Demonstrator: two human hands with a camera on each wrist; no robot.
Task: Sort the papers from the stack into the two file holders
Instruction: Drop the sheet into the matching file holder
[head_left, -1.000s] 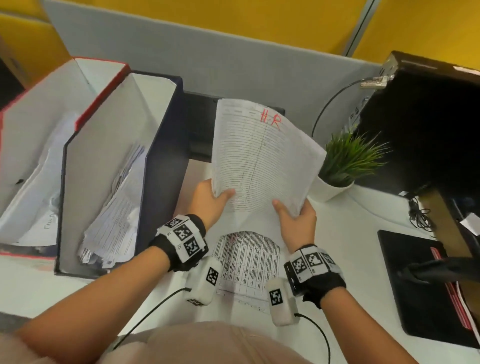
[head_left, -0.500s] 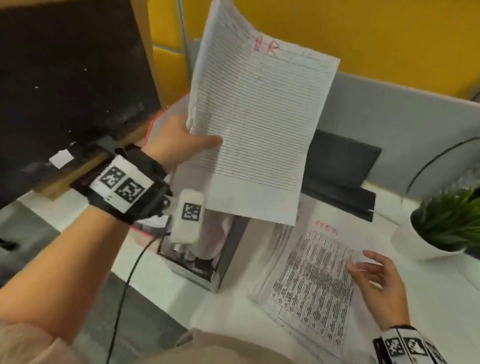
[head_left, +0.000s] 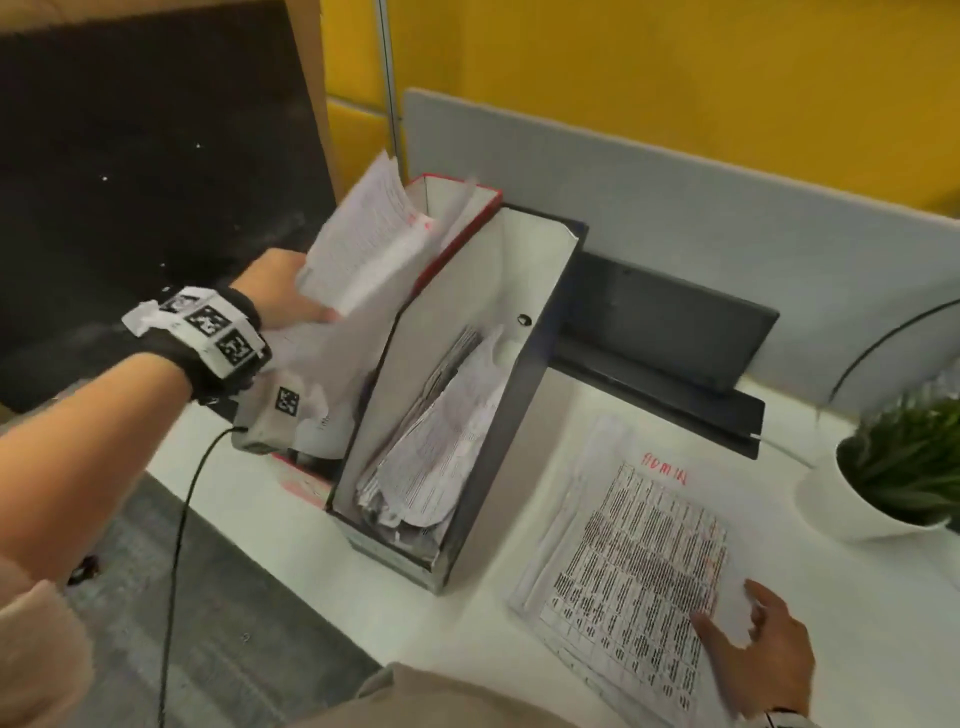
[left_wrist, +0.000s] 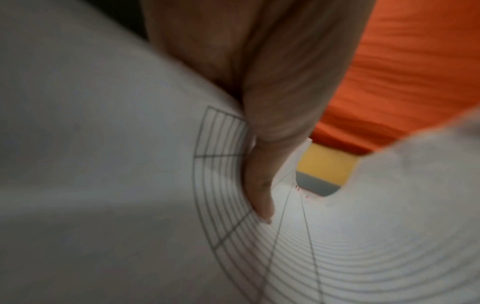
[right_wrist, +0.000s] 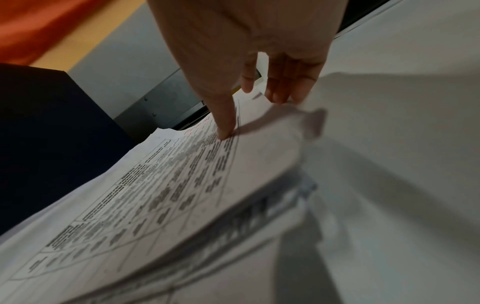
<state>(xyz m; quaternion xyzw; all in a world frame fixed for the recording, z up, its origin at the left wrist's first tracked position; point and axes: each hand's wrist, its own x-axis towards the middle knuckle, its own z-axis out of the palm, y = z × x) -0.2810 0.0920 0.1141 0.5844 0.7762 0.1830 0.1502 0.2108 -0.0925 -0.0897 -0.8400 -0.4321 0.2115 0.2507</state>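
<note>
My left hand (head_left: 306, 301) pinches a lined sheet with red writing (head_left: 369, 244) by its lower edge, and the sheet curls over the mouth of the red file holder (head_left: 460, 200). In the left wrist view my thumb (left_wrist: 259, 185) presses on the curled lined sheet (left_wrist: 337, 257). Beside it on the right stands the dark blue file holder (head_left: 524, 374), with several printed papers (head_left: 441, 447) inside. The stack (head_left: 639, 545) lies flat on the desk, its top sheet marked in red. My right hand (head_left: 737, 618) rests with straight fingers on the stack's near right corner, its index fingertip (right_wrist: 226, 131) on the top sheet (right_wrist: 155, 195).
A potted plant in a white pot (head_left: 852, 509) stands right of the stack. A dark tray (head_left: 665, 332) sits at the back against the grey partition (head_left: 675, 197). A black panel (head_left: 145, 182) rises at the left. The desk's left edge (head_left: 249, 525) drops to grey floor.
A second ago both hands held the lined sheet. My left hand then carried it up and left alone and has now lowered it to the red holder's mouth; my right hand went down onto the stack.
</note>
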